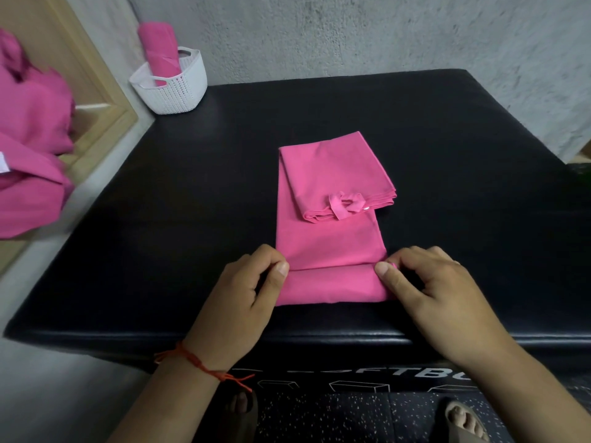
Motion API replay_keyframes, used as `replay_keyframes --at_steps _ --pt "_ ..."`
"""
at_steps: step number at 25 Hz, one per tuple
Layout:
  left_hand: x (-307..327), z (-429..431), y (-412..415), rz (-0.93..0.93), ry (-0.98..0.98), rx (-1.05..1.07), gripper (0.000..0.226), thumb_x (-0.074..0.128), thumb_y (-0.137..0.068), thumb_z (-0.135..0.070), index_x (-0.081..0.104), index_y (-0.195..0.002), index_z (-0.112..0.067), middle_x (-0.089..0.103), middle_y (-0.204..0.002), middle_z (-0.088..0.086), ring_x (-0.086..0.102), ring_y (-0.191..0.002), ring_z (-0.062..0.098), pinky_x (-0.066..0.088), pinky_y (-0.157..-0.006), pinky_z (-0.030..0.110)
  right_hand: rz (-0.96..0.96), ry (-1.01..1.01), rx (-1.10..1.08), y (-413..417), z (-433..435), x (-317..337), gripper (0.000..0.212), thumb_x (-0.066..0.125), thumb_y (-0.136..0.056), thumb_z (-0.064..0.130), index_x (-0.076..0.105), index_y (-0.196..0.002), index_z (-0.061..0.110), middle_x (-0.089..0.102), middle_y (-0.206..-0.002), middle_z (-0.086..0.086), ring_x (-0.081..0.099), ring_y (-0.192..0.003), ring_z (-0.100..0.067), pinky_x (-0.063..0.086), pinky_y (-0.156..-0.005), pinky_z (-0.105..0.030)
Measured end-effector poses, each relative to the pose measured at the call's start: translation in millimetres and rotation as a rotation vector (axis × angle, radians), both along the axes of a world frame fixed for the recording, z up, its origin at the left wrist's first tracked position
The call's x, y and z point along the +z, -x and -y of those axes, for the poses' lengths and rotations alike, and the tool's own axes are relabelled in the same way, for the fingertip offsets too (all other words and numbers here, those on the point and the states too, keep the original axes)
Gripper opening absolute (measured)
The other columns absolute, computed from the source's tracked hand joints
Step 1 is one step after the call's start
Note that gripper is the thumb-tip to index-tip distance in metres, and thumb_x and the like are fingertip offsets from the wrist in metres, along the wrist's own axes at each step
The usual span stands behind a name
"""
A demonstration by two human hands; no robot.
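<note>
The person's left hand (pixel 246 282) and right hand (pixel 425 282) each pinch a near corner of the folded pink cloth (pixel 329 238), thumbs on top, fingers curled; it stretches away beyond their fingertips across the black padded table (pixel 160 251).

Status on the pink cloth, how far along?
Done: the pink cloth lies as a narrow strip on the black table, far end folded back with its strap on top; one rolled cloth stands in the white basket. In hand: left hand and right hand pinch the corners of the first near-end turn. Left: probably rolling up to the strap, fastening, basketing; a pink pile waits at left.
</note>
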State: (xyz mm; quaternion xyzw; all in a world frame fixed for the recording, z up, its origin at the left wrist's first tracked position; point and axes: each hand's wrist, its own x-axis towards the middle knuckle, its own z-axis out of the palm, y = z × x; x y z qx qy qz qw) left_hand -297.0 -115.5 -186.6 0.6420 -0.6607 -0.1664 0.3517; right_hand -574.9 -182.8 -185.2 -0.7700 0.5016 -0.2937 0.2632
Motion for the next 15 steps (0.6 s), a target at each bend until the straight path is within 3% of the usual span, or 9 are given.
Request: replay_keyframes --at_steps 4,7,10,15 --pt "-2 -2 3 0.042 0.139 0.021 0.013 0.054 -0.104 -0.038 0.062 -0.098 -0.029 0.058 -0.094 -0.015 0.058 -0.095 0.015 0.046 -0.083 0.026 -0.016 0.007 0.004 -2 0 1 0.029 0.053 -0.099 0.057 0.063 -0.083 0.035 0.065 -0.089 0.018 0.054 -0.096 -0.005 0.04 -0.084 -0.036" --pt "-3 -9 -2 0.086 0.243 -0.049 0.015 0.077 -0.092 -0.028 0.071 -0.103 -0.021 0.06 -0.112 -0.011 0.06 -0.11 0.019 0.043 -0.098 0.023 -0.023 0.013 -0.019 -4 0 -2 0.029 0.055 -0.1 0.054 0.064 -0.083 0.033 0.064 -0.083 0.015 0.054 -0.094 -0.006 0.044 -0.084 -0.038" --pt "-5 -10 -7 0.125 0.214 -0.07 0.036 0.092 -0.077 -0.022 0.073 -0.108 -0.02 0.061 -0.117 -0.011 0.06 -0.114 0.02 0.044 -0.103 0.026 0.02 0.086 -0.083 -7 0 -4 0.02 0.062 -0.098 0.051 0.063 -0.087 0.034 0.061 -0.088 0.016 0.056 -0.091 -0.007 0.044 -0.08 -0.034" --pt "-1 -6 -10 0.003 0.114 -0.028 0.035 0.09 -0.077 -0.031 0.075 -0.109 -0.032 0.065 -0.115 -0.017 0.062 -0.116 0.017 0.044 -0.102 0.022 0.075 0.251 -0.042 -9 -7 -5 0.007 0.076 -0.095 0.03 0.069 -0.095 0.027 0.061 -0.102 0.017 0.059 -0.098 -0.016 0.044 -0.085 -0.025"
